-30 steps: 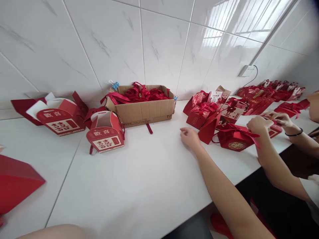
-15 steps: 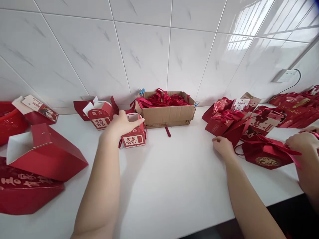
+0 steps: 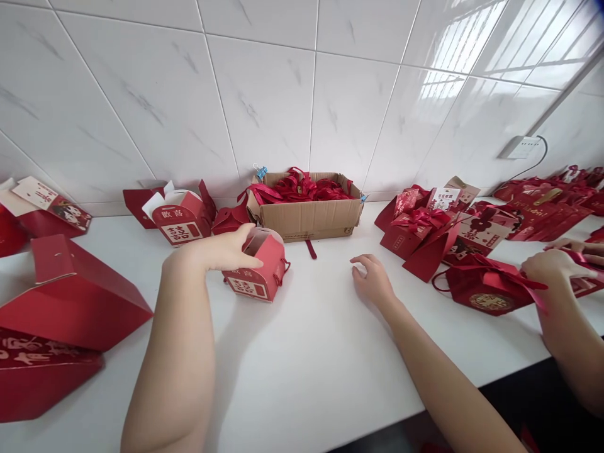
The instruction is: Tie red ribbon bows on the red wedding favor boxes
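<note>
My left hand (image 3: 214, 250) grips the top of a small red gift box (image 3: 257, 269) with a double-happiness mark and a red ribbon handle, tilting it on the white counter (image 3: 302, 352). My right hand (image 3: 374, 280) rests on the counter to the right of that box, fingers loosely curled, holding nothing. A cardboard box (image 3: 304, 214) full of red ribbons stands just behind them against the tiled wall.
A second open red box (image 3: 182, 217) sits at the back left. Large folded red bags (image 3: 70, 296) lie at the left edge. Red boxes and bags (image 3: 438, 226) crowd the right. Another person's hands (image 3: 552, 267) handle a red pouch (image 3: 488, 290) there.
My left hand closed on the small red box and pulled it nearer, tilting it. My right hand moved left, away from the red bags. The view shifted slightly.
</note>
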`<state>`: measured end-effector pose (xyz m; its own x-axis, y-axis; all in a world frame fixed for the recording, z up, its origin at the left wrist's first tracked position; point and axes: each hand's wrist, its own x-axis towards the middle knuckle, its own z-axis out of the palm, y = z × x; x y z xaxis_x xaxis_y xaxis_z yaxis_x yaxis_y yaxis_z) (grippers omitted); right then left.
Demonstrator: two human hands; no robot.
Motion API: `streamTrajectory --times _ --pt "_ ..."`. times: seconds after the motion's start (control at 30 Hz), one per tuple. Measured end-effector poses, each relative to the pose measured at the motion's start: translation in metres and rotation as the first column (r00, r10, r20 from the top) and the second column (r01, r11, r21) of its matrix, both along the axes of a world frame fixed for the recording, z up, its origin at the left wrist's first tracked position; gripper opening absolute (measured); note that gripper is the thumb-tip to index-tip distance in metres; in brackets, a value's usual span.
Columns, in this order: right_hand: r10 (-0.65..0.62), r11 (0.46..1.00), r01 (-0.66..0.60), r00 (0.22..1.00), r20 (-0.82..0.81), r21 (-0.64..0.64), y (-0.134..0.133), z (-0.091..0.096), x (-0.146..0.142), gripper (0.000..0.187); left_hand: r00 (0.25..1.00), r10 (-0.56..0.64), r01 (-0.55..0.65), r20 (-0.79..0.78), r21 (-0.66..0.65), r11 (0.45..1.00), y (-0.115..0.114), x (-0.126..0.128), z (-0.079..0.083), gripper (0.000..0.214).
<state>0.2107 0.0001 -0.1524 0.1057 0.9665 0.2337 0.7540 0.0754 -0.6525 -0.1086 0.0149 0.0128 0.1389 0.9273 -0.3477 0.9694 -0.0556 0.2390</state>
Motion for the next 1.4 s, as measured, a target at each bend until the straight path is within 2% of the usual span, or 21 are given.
streamTrajectory --times 0.1,0.27,0.37,0.47,0.57,0.63,0.7,0.77,0.87,0.97,1.07,1.23,1.4 --pt "0.074 0.997 -0.071 0.994 -0.075 0.035 -0.001 -0.002 -0.011 0.029 0.991 -0.121 0.128 0.061 -0.113 0.985 -0.006 0.016 0.004 0.100" --pt "0.127 0.992 -0.121 0.958 -0.257 0.037 -0.001 -0.002 -0.018 0.026 0.921 -0.365 0.384 0.138 -0.152 0.911 -0.014 0.047 0.006 0.095" --pt "0.149 0.988 -0.152 0.903 -0.404 0.024 -0.004 0.007 -0.017 0.029 0.890 -0.409 0.443 0.204 -0.164 0.882 -0.016 0.061 0.002 0.088" --pt "0.224 0.966 -0.258 0.805 -0.550 0.015 -0.010 0.018 -0.017 0.038 0.875 -0.403 0.454 0.268 -0.166 0.875 -0.014 0.069 -0.004 0.083" --pt "0.311 0.925 -0.378 0.702 -0.641 0.035 -0.018 0.025 -0.019 0.040 0.855 -0.385 0.457 0.346 -0.154 0.876 -0.011 0.072 -0.008 0.067" --pt "0.381 0.891 -0.444 0.619 -0.686 0.094 -0.022 0.028 -0.019 0.041 0.843 -0.379 0.453 0.381 -0.123 0.883 -0.010 0.073 -0.009 0.052" --pt "0.487 0.834 -0.517 0.525 -0.698 0.193 -0.024 0.029 -0.018 0.051 0.833 -0.391 0.454 0.391 -0.079 0.888 -0.011 0.074 -0.008 0.040" --pt "0.597 0.756 -0.598 0.463 -0.655 0.267 -0.025 0.031 -0.015 0.069 0.836 -0.400 0.450 0.376 -0.051 0.892 -0.012 0.075 -0.006 0.033" --pt "0.680 0.683 -0.684 0.467 -0.565 0.256 -0.027 0.033 -0.012 0.083 0.862 -0.365 0.400 0.351 -0.030 0.916 -0.017 0.079 -0.004 0.035" --pt "0.682 0.683 -0.691 0.487 -0.546 0.237 -0.029 0.035 -0.011 0.081 0.877 -0.350 0.364 0.329 0.018 0.931 -0.026 0.084 0.000 0.043" --pt "0.664 0.700 -0.676 0.494 -0.562 0.232 -0.032 0.037 -0.012 0.081 0.889 -0.387 0.397 0.246 0.010 0.918 -0.037 0.088 0.004 0.047" --pt "0.681 0.690 -0.682 0.497 -0.538 0.243 -0.036 0.041 -0.014 0.079 0.894 -0.435 0.438 0.104 -0.007 0.899 -0.052 0.097 0.001 0.021" --pt "0.692 0.685 -0.684 0.504 -0.516 0.252 -0.035 0.040 -0.014 0.076 0.916 -0.399 0.400 0.036 -0.015 0.917 -0.052 0.109 -0.009 0.005"
